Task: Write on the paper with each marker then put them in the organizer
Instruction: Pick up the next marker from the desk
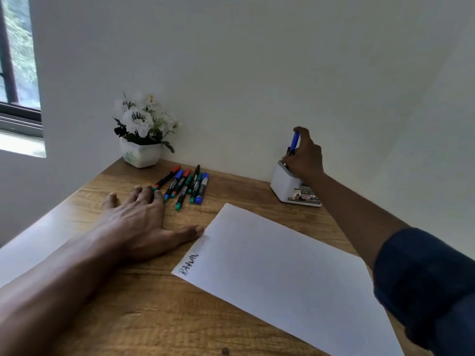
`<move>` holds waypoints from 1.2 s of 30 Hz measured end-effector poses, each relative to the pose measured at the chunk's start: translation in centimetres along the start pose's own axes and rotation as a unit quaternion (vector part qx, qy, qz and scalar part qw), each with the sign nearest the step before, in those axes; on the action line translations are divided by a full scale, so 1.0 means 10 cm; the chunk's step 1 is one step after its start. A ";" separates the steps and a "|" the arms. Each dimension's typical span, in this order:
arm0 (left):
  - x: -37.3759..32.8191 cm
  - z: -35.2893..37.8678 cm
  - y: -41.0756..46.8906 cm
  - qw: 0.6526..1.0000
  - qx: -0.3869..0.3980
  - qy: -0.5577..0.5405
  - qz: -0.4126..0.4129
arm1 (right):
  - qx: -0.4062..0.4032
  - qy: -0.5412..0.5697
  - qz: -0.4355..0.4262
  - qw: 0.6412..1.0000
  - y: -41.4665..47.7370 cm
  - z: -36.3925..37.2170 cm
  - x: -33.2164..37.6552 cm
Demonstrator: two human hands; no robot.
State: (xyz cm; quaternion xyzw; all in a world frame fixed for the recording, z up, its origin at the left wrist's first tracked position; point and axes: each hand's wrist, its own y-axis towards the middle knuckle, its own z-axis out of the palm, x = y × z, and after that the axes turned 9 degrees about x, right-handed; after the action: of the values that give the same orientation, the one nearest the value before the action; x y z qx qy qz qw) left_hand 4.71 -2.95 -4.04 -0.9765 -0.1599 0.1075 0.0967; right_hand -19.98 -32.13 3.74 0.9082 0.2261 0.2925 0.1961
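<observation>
A white sheet of paper (282, 268) lies on the wooden table, with a dark handwritten word near its left corner. Several capped markers (186, 185) in red, blue, green and black lie side by side at the back of the table. My left hand (136, 222) rests flat on the wood, fingers spread, fingertips close to the markers and thumb touching the paper's edge. My right hand (305, 156) holds a blue marker (295, 141) upright over the white organizer (285, 183) by the wall, its lower end at the organizer's top opening.
A white pot of white flowers (141, 134) stands in the back left corner of the wooden table (128, 317). The wall runs directly behind the organizer. A window is at the far left. Small items sit in the organizer's low front tray (305, 196).
</observation>
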 end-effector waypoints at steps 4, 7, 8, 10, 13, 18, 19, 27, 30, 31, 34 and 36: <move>-0.03 -0.04 -0.03 1.000 0.022 0.008 -0.001 | 0.016 -0.018 0.012 1.000 0.05 0.05 0.00; -0.03 -0.01 0.02 1.000 -0.002 0.011 0.002 | 0.038 -0.019 0.019 0.999 0.11 0.04 0.01; -0.05 -0.02 0.01 1.000 -0.001 0.015 -0.002 | 0.042 -0.010 0.025 0.999 0.11 0.03 0.01; -0.04 -0.03 0.02 1.000 0.004 0.021 -0.003 | 0.015 0.020 0.038 0.999 0.09 0.01 0.02; -0.03 -0.03 0.01 1.000 0.004 0.022 -0.001 | -0.073 0.028 -0.008 0.997 -0.07 0.01 0.13; -0.06 -0.03 0.01 1.000 0.012 0.017 -0.013 | 0.032 0.101 -0.086 0.991 -0.49 0.25 0.54; -0.06 -0.02 0.02 1.000 0.007 0.017 -0.012 | 0.068 0.120 -0.071 0.988 -0.55 0.34 0.63; -0.03 -0.01 0.02 1.000 -0.014 0.013 0.003 | 0.277 0.025 -0.006 0.960 -0.60 0.86 1.37; -0.03 -0.01 0.02 1.000 -0.018 0.011 0.006 | 0.310 -0.058 -0.029 0.949 -0.53 0.96 1.49; -0.03 -0.01 0.02 1.000 -0.020 0.011 0.006 | 0.312 -0.070 -0.030 0.947 -0.52 0.97 1.51; -0.03 0.00 0.02 1.000 -0.019 0.009 0.003 | 0.327 -0.079 -0.004 0.942 -0.51 1.01 1.54; -0.03 -0.01 0.03 1.000 -0.015 0.008 0.004 | 0.334 -0.062 0.024 0.940 -0.50 1.00 1.53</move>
State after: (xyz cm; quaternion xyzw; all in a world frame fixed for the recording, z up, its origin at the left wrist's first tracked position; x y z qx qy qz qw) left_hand 4.51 -3.34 -3.93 -0.9794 -0.1565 0.0975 0.0825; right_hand -4.07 -22.25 0.56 0.9429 0.2765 0.1481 -0.1120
